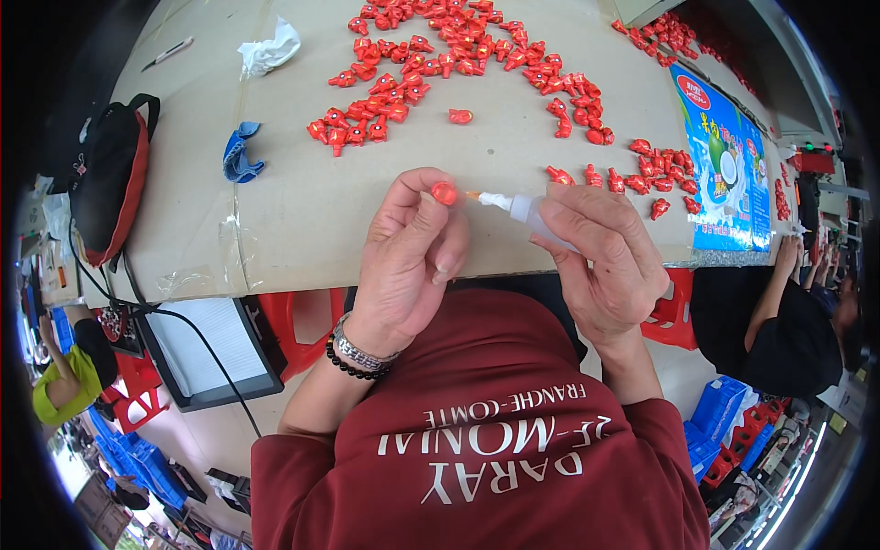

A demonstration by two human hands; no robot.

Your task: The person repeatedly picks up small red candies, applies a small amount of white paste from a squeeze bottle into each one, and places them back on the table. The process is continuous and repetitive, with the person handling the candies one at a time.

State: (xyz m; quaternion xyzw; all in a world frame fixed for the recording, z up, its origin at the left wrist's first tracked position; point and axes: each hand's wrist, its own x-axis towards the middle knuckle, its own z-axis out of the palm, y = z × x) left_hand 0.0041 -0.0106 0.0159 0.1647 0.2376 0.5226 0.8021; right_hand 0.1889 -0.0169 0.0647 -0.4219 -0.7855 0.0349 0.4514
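One small red piece (445,192), over table (312,225), pinched by left hand (410,240), thumb to forefinger; axis unclear. Right hand (607,246) closed round pale bottle (526,212), lying crosswise, tip (474,195) pointing left at piece.

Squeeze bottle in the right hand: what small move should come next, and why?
Probably ease the orange tip of the squeeze bottle left to the small red piece: the left hand pinches that piece, and the right hand holds the bottle with its tip pointing at it, apparently just short of contact.
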